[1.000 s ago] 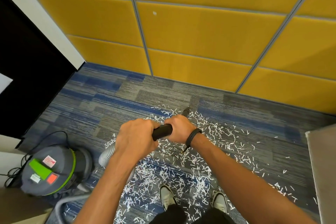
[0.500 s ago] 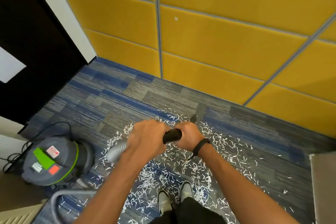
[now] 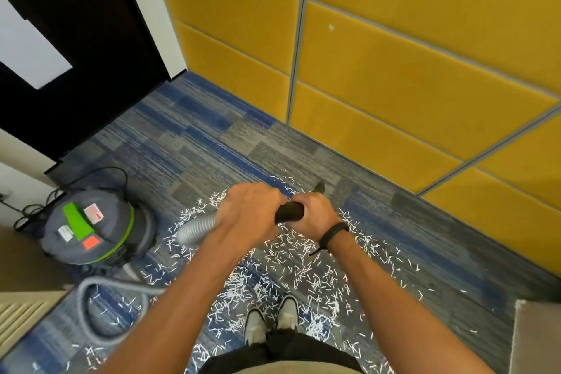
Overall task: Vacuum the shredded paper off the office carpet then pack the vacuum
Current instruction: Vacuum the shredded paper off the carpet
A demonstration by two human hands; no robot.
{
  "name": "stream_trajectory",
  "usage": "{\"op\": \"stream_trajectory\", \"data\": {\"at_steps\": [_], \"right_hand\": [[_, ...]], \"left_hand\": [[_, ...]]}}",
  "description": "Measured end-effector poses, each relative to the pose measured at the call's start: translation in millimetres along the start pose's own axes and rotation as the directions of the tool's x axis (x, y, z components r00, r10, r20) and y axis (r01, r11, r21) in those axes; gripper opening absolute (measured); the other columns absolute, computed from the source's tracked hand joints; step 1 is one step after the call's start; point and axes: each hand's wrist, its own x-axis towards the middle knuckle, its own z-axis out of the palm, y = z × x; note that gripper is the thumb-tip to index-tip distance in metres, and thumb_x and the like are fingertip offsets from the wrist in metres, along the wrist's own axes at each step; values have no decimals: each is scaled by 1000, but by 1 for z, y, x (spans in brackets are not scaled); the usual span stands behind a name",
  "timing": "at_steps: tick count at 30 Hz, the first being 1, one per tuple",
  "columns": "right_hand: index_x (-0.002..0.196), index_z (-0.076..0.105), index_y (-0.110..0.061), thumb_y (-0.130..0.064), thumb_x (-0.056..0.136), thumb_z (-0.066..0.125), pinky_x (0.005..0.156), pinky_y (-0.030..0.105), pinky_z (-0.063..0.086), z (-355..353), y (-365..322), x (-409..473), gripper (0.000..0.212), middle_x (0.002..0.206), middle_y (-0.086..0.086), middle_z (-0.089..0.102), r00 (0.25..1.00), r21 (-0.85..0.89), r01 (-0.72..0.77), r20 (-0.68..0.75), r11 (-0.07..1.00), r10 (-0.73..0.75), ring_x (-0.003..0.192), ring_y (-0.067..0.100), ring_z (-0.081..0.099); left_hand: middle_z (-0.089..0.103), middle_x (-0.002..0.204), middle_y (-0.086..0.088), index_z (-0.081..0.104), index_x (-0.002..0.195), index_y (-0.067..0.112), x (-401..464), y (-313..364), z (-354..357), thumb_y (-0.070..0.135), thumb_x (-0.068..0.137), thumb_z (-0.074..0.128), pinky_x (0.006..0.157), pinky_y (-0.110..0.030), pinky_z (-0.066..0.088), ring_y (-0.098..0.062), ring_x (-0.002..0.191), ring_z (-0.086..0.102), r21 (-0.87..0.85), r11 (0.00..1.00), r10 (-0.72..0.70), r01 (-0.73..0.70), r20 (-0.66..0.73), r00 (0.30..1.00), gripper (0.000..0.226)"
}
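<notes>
White shredded paper (image 3: 306,270) lies scattered over the blue-grey carpet (image 3: 194,143) around my feet. My left hand (image 3: 249,211) grips the vacuum's wand where the ribbed grey hose (image 3: 197,228) joins it. My right hand (image 3: 315,212) grips the black wand (image 3: 290,212) just ahead of the left. The wand's dark nozzle tip (image 3: 319,187) pokes out beyond my right hand, near the far edge of the paper. The grey and green canister vacuum (image 3: 91,228) stands on the carpet to my left, and its hose loops back along the floor (image 3: 91,307).
A yellow padded wall (image 3: 394,70) runs along the far side. A dark door (image 3: 76,55) stands at the left. A black power cord (image 3: 30,209) lies behind the canister. A grey cabinet corner (image 3: 537,337) juts in at the lower right.
My view has swung left and both hands have shifted slightly with the wand. The grip of both hands is the same.
</notes>
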Motion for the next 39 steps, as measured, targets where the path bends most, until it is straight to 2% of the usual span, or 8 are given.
{"op": "stream_trajectory", "data": {"at_steps": [4,10,15,21,25,30,34,39], "right_hand": [[66,58,-25,-35,76,81,54,21,32,-2,13,-3,27,61,-8,59,1000,-57,9,-8,998,-10,58,11,52],[69,57,-30,-32,73,77,61,30,47,2,25,-12,21,65,-8,64,999,4,19,-26,1000,-18,63,14,57],[66,55,-29,-32,73,81,56,17,36,1,19,0,28,61,-12,59,996,19,83,-27,996,-83,58,8,51],[69,61,-22,-29,72,73,59,27,42,8,4,23,13,63,-7,60,989,53,133,50,990,-136,61,13,55],[68,58,-26,-32,74,72,62,32,49,18,-12,39,16,64,-6,62,979,33,172,104,985,-175,62,14,56],[64,56,-27,-30,76,77,57,19,35,35,-36,59,24,61,-5,63,965,28,235,111,972,-237,57,14,56],[65,55,-29,-28,72,81,66,33,52,53,-54,74,27,63,-6,64,967,19,227,111,974,-228,59,14,58],[67,55,-30,-28,72,80,66,35,52,67,-74,76,25,64,-9,61,966,33,228,116,973,-230,61,13,56]], "left_hand": [[61,73,13,69,109,42,7,4,7,37,89,71,74,-34,59,-11,72,63,-38,999,-11,12,7,1000,21],[61,72,13,69,109,44,11,13,15,36,88,73,63,-26,47,-7,69,60,-27,1000,-14,14,-11,1000,23],[59,71,13,66,107,45,8,7,6,37,86,74,62,-28,45,-11,69,59,45,997,-56,57,-23,998,25],[63,76,11,67,115,45,1,-3,5,41,85,73,66,-31,52,-15,72,63,81,987,-135,136,-12,991,30],[63,79,9,67,114,44,-5,-23,5,37,82,72,64,-30,46,-19,76,62,50,978,-204,204,4,979,33],[67,84,8,67,117,45,-16,-48,9,37,85,68,65,-31,45,-20,78,64,65,967,-246,247,-21,969,32],[69,84,9,67,119,46,-23,-71,15,39,86,68,63,-31,44,-19,77,66,59,964,-258,260,-34,965,33],[67,79,9,67,118,46,-35,-93,19,40,88,69,61,-30,43,-17,69,60,68,967,-242,246,-59,969,31]]}}
